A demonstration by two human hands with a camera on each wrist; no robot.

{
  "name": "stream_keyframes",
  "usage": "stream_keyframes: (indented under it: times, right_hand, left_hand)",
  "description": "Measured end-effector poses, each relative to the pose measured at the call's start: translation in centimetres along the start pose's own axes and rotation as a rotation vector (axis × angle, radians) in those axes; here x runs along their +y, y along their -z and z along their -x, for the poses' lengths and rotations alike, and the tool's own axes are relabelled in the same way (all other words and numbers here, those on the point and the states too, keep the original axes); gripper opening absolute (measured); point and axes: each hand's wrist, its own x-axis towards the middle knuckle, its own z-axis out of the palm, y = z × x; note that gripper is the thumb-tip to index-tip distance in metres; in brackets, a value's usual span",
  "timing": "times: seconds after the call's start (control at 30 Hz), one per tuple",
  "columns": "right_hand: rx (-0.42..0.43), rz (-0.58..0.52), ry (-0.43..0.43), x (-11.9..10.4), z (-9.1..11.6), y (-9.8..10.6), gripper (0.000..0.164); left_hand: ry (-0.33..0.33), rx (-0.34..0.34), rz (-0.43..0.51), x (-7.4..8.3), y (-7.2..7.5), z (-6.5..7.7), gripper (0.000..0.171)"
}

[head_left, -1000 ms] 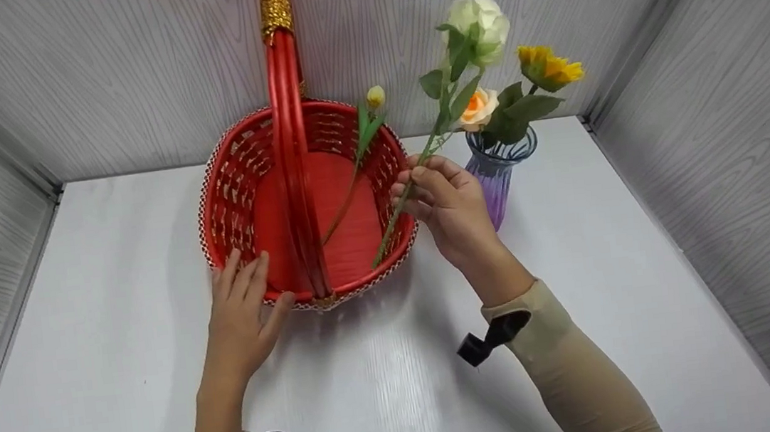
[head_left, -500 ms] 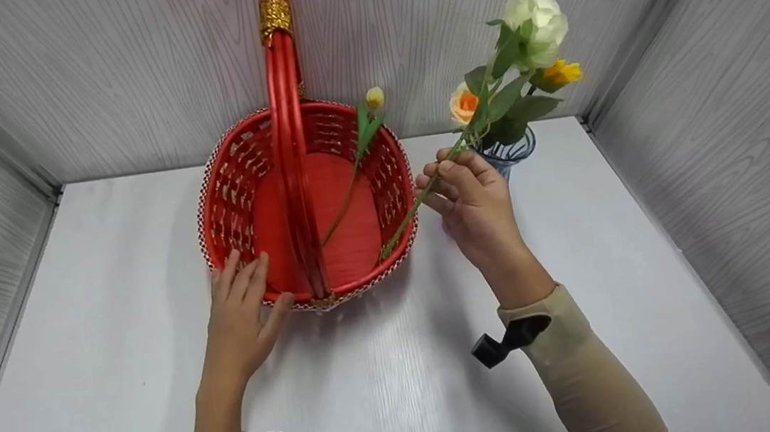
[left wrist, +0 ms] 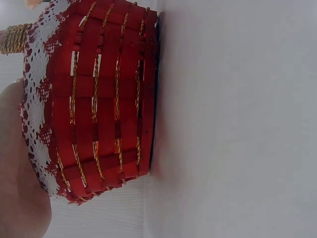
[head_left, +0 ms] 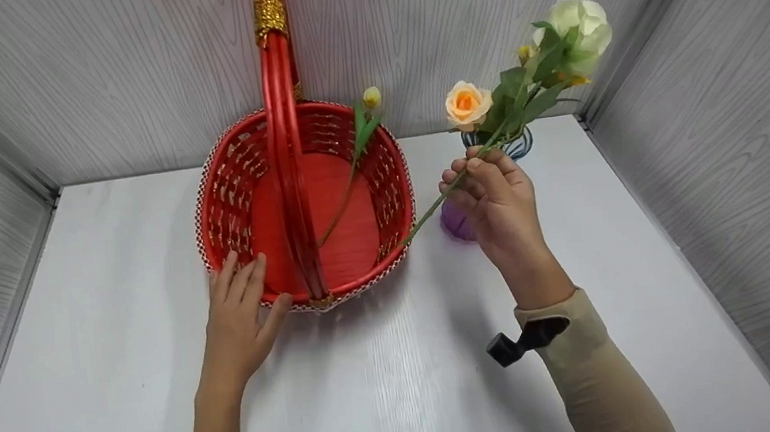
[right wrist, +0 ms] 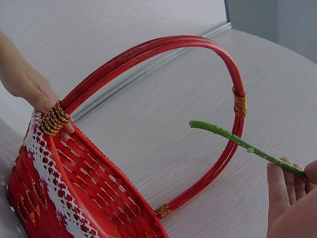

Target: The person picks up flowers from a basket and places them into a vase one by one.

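My right hand pinches the green stem of a white flower between thumb and fingers. The stem slants, bloom up to the right; its cut end shows in the right wrist view. From above, that end overlaps the right rim of a red woven basket. My left hand rests on the basket's front left rim, fingers stretched over the edge. A small pale-yellow tulip leans inside the basket. Behind the right hand stands a glass vase with a purple base, partly hidden.
A peach-orange rose stands in the vase. Next to it, a yellow flower is mostly covered by the white one. A tall red handle with gold binding arches over the basket. Grey wood-grain panels enclose the white table.
My right hand has moved right with the white flower, drawing its stem end from over the basket's inside to the right rim. The left hand has stayed on the rim.
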Motion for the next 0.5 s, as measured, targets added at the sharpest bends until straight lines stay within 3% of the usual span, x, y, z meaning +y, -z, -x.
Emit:
stream_keyframes:
  times: [0.5]
  right_hand:
    - [0.083, -0.047, 0.097, -1.9, -0.6, 3.4, 0.009]
  left_hand:
    - [0.000, -0.003, 0.007, 0.0, -0.1, 0.0, 0.068]
